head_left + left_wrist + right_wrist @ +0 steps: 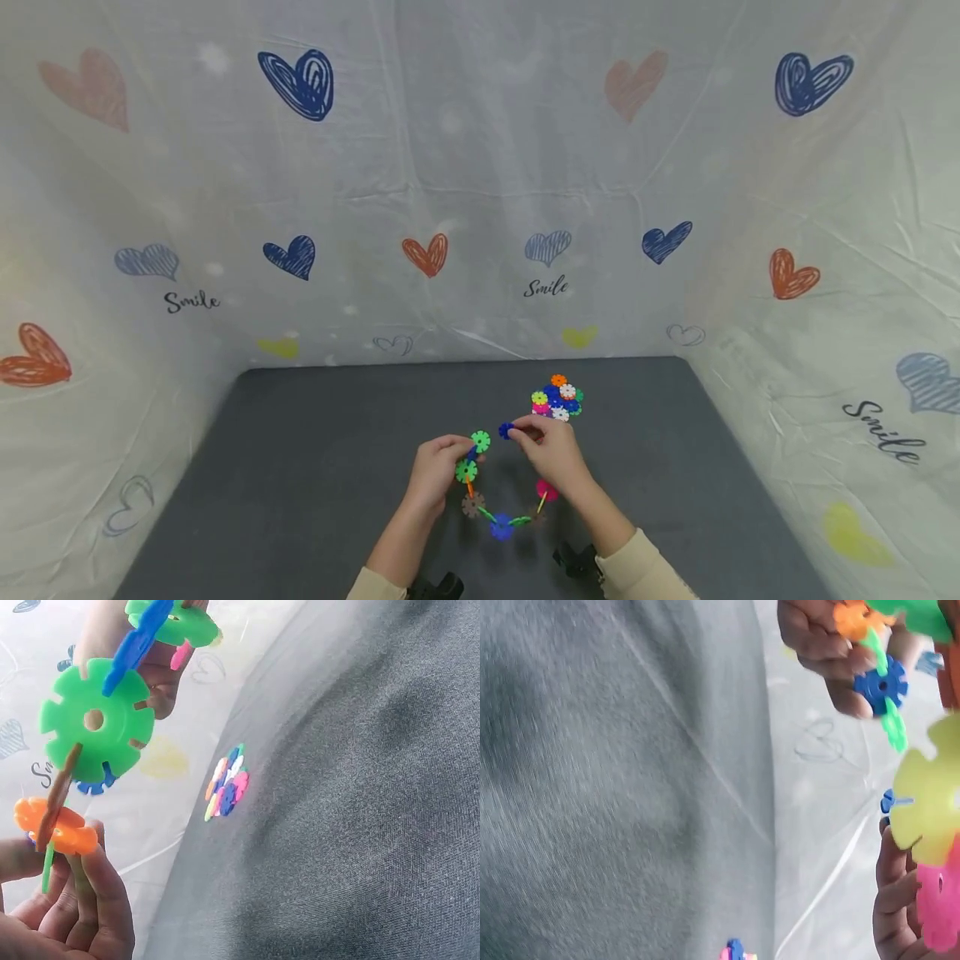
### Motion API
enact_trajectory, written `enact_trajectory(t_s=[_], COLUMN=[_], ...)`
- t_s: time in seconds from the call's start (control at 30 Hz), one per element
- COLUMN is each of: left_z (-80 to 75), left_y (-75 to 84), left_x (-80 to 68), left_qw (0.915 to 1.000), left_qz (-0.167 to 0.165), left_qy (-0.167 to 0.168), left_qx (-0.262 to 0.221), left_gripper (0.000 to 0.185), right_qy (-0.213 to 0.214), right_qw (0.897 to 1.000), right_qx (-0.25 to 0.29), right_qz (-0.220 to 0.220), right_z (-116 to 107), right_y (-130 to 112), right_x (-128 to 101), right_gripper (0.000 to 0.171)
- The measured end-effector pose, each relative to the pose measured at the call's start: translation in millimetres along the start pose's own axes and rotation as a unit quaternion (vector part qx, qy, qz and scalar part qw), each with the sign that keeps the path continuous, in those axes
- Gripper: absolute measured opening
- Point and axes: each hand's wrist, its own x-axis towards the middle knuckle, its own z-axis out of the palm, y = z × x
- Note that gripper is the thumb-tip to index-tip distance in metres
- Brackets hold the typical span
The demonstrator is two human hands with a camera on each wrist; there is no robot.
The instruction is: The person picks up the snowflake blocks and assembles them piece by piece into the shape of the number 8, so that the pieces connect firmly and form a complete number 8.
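A person stands over a dark grey tabletop (pixel 315 467) walled on three sides by white sheeting printed with hearts. Both hands work at a curved chain of interlocking plastic snowflake discs (pixel 501 518), which sags toward the person in a U.

The left hand (pixel 435 471) has its fingers curled round the chain's left end, where a green disc (pixel 480 441) sits at the top. The right hand (pixel 551 454) pinches a single blue disc (pixel 506 430) between thumb and fingertips while the chain's right end, with a pink disc (pixel 547 490), runs under its palm.

The blue disc lies at about three o'clock from the green disc, just beside it, with a small gap; I cannot tell whether their edges touch. The line between them runs left to right across the tabletop. The right hand is nearer the loose pile of coloured discs (pixel 557 398), which rests at about one o'clock from it.
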Motion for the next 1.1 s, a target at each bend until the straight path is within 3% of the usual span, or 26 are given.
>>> enact_trajectory(t_s=[0.3,0.5,0.67,0.77,0.97,1.1], left_z=[0.4,2.2,3.5,4.0,5.5,7.1], left_y=[1.8,2.0,3.7,5.3,7.8,8.8], left_x=[-2.6,-1.2,-4.2,-7.4,-9.8,-9.2], left_qw=[0.9997,0.9982,0.9975,0.9974,0.9947,0.9949], left_qz=[0.019,0.037,0.041,0.041,0.046,0.042], left_qy=[-0.005,0.009,-0.002,-0.005,0.013,0.015], left_qx=[0.012,0.047,0.057,0.059,0.090,0.091], left_gripper=[0.027,0.024,0.023,0.024,0.022,0.021], right_qy=[-0.035,-0.022,-0.018,-0.007,0.031,0.038], right_qw=[0.999,0.993,0.984,0.971,0.927,0.916], right_qx=[-0.014,-0.038,-0.069,-0.112,-0.221,-0.233], right_qz=[-0.037,-0.107,-0.161,-0.212,-0.302,-0.323], right_z=[8,6,3,1,1,3], right_y=[0,-4,-6,-8,-14,-14], right_x=[-4,-4,-5,-6,-5,-6], right_gripper=[0.004,0.004,0.007,0.007,0.012,0.012])
